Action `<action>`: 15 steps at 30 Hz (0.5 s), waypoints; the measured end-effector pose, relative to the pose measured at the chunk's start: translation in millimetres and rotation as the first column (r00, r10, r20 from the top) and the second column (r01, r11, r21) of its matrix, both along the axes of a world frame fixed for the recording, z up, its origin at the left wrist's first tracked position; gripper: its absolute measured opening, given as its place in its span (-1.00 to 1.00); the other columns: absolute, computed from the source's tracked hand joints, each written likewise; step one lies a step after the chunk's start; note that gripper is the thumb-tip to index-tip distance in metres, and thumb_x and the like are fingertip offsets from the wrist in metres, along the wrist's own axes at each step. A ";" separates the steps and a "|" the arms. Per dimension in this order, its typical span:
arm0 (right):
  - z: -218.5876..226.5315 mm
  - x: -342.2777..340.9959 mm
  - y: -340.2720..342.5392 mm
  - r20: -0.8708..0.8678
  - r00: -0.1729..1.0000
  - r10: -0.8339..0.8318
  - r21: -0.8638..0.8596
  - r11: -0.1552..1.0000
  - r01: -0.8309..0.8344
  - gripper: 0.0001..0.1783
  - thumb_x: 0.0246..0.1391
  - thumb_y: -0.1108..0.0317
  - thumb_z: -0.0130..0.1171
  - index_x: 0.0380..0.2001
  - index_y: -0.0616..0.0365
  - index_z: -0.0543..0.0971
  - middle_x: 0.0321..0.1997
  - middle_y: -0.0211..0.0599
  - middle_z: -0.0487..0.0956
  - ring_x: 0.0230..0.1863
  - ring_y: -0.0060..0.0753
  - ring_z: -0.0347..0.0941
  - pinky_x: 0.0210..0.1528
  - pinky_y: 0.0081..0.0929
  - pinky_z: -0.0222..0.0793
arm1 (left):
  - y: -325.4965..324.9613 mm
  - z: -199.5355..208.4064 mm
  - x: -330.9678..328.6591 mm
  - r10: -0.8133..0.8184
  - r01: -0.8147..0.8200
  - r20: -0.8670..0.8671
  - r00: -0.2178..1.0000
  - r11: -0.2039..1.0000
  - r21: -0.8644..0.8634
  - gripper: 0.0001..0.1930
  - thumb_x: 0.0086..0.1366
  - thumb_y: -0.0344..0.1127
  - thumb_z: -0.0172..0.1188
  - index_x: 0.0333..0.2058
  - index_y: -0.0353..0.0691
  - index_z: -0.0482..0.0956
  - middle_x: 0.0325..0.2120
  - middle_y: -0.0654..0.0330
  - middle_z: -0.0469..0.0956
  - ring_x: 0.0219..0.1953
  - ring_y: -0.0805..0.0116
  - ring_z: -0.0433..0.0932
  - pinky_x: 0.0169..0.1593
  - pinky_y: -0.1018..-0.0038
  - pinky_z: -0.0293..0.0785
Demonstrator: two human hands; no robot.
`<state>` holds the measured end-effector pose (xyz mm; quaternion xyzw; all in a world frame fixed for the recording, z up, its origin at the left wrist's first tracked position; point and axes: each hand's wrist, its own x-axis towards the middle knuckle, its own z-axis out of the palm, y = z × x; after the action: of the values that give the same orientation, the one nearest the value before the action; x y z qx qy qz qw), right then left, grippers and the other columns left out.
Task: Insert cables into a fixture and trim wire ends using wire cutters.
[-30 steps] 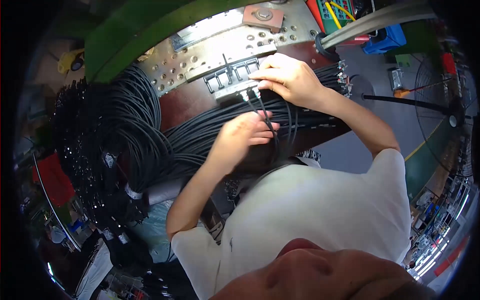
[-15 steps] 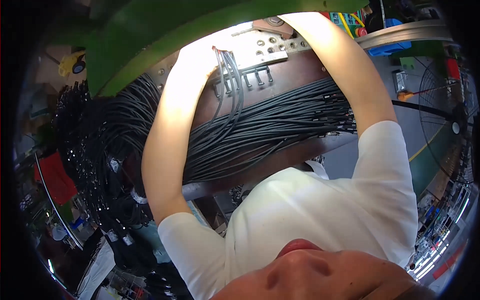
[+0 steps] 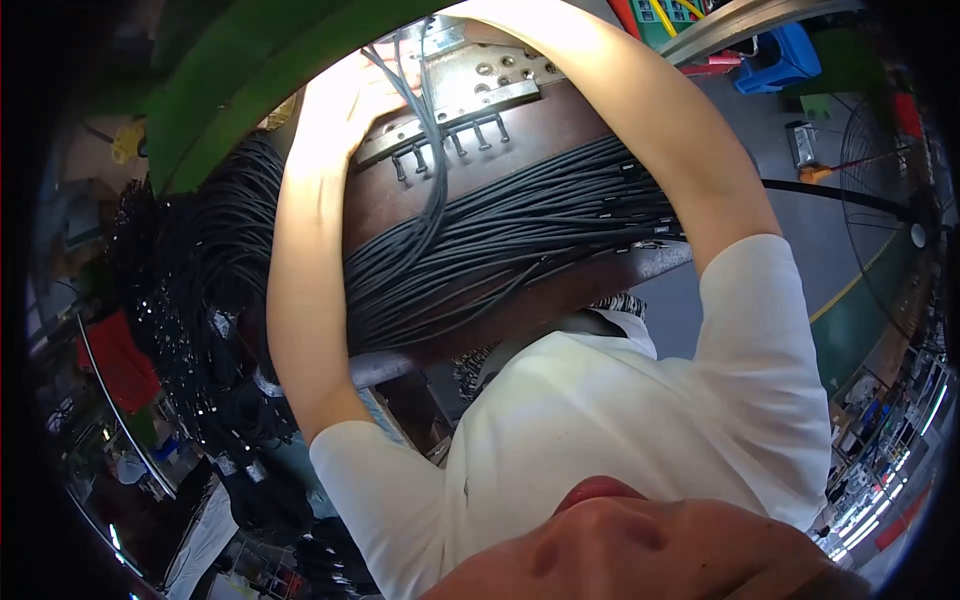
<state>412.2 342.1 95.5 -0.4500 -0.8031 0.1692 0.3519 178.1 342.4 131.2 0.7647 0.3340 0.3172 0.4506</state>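
My left hand reaches over the metal fixture plate, washed out by bright light. Its pale fingers lie against a bunch of thin black cables, but glare hides whether they close on it. These cables rise from a big bundle of black cables lying across the brown bench front. From the right, my right forearm arches over the plate. The right hand itself is out of sight past the top edge and the green cover. Below the hands, a metal bar runs along the plate, with several dark bolts under it.
A green machine cover overhangs the upper left. Many more black cables with shiny ends hang at the left. At the upper right are a curved metal rail and a blue plastic stool. A wire fan guard stands farther right.
My head view has shifted, so the fixture sits higher and farther left. The raised cables, spread apart before, are now gathered closer and reach higher. My right forearm has swung left over the plate.
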 end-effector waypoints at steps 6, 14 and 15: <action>1.7 -11.0 -47.4 -0.065 0.998 0.015 -0.096 0.995 -0.021 -0.67 0.10 0.21 0.03 -0.13 0.17 0.50 -0.12 -0.20 0.52 -0.11 -0.36 0.44 -0.08 -0.49 0.37 | -3.9 28.3 1.0 0.331 0.156 -0.235 0.914 0.248 0.956 -0.80 0.17 -0.26 0.12 -0.25 -0.10 0.61 -0.38 0.18 0.60 -0.36 0.27 0.56 -0.27 0.40 0.49; -30.5 18.7 -37.0 -0.127 0.992 0.005 -0.226 0.973 -0.034 -0.67 0.13 0.23 -0.01 -0.11 0.19 0.48 -0.09 -0.19 0.50 -0.08 -0.38 0.42 -0.05 -0.50 0.34 | -10.9 9.4 -9.5 0.425 0.142 -0.367 0.828 0.473 0.869 -0.66 0.03 -0.34 0.22 -0.15 -0.15 0.53 -0.28 0.07 0.53 -0.26 0.12 0.52 -0.12 0.33 0.44; -33.9 20.6 -30.2 -0.136 0.991 0.005 -0.240 0.970 -0.038 -0.67 0.13 0.23 -0.01 -0.10 0.19 0.48 -0.08 -0.19 0.50 -0.08 -0.38 0.41 -0.04 -0.51 0.34 | -11.0 10.9 -8.2 0.427 0.139 -0.365 0.828 0.474 0.869 -0.66 0.03 -0.34 0.22 -0.15 -0.15 0.53 -0.28 0.07 0.53 -0.26 0.12 0.52 -0.12 0.33 0.44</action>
<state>432.8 311.9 61.7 -0.4683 -0.7558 0.2997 0.3458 169.9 331.3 142.1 0.9075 0.3048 0.2519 -0.1421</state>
